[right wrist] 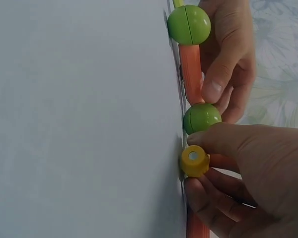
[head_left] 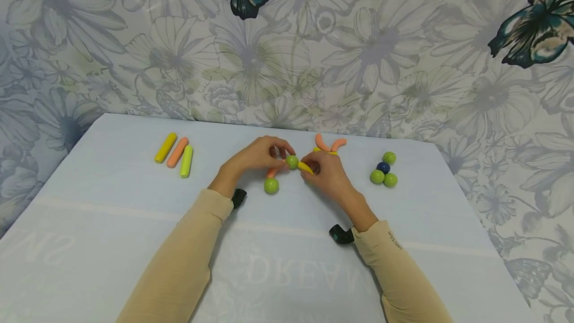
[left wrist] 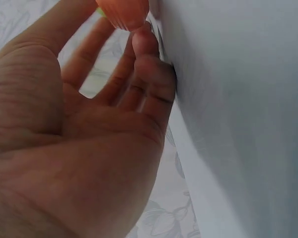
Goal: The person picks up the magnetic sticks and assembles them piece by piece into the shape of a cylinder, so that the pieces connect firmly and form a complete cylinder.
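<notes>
In the head view, my left hand (head_left: 262, 153) pinches a glossy green ball (head_left: 292, 162) between thumb and fingertips. A ribbed orange stick (right wrist: 190, 72) links this ball to a second green ball (head_left: 271, 186) nearer me. My right hand (head_left: 329, 171) holds a short curved yellow stick (head_left: 306, 167) between thumb and fingers. One end of the yellow stick, with a pale round metal disc, shows in the right wrist view; its other end points at the pinched ball. In the left wrist view, an orange stick end (left wrist: 125, 12) shows by the left hand's fingertips.
Yellow, orange and green straight sticks (head_left: 177, 152) lie at the table's left. Several green balls (head_left: 390, 180) and a dark blue ball (head_left: 383, 167) cluster at the right. Behind my right hand are two curved orange sticks (head_left: 322, 142) and yellow pieces. A patterned wall (head_left: 278, 64) borders the table's far edge.
</notes>
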### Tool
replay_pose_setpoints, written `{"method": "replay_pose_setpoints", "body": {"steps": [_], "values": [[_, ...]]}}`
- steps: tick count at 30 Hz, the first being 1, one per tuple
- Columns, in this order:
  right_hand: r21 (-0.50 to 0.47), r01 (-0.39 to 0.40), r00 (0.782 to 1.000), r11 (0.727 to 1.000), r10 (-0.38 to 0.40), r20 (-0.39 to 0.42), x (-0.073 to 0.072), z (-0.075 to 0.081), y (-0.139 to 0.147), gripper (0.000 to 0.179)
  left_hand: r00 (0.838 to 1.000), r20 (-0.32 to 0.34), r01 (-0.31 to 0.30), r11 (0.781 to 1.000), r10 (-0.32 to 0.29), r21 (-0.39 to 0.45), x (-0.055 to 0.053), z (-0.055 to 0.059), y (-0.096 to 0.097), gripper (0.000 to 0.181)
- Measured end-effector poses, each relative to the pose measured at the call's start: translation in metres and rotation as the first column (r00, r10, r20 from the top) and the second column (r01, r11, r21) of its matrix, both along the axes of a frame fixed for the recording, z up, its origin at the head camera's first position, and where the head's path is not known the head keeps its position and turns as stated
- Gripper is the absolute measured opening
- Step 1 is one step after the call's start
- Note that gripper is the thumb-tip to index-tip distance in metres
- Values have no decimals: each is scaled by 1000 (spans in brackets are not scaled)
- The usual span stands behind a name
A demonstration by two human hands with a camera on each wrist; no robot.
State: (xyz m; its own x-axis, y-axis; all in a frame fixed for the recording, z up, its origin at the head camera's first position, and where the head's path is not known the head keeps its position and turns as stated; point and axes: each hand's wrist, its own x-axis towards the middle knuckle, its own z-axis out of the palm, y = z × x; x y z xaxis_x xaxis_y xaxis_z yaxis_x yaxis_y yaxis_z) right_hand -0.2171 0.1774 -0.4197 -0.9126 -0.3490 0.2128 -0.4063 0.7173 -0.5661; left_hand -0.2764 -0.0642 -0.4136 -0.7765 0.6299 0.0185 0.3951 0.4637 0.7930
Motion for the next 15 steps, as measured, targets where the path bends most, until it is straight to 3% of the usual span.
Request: {"method": "replay_pose_setpoints", "body": {"steps": [7,15], "values": [[-19,4,999,1000,-5,-54,0,-1,0,17,1000,8,11,1000,-11,5,1,0,1,29],[-19,175,969,984,-176,-174,-1,3,8,15,999,-13,-53,999,53,-10,0,0,1,23]]}}
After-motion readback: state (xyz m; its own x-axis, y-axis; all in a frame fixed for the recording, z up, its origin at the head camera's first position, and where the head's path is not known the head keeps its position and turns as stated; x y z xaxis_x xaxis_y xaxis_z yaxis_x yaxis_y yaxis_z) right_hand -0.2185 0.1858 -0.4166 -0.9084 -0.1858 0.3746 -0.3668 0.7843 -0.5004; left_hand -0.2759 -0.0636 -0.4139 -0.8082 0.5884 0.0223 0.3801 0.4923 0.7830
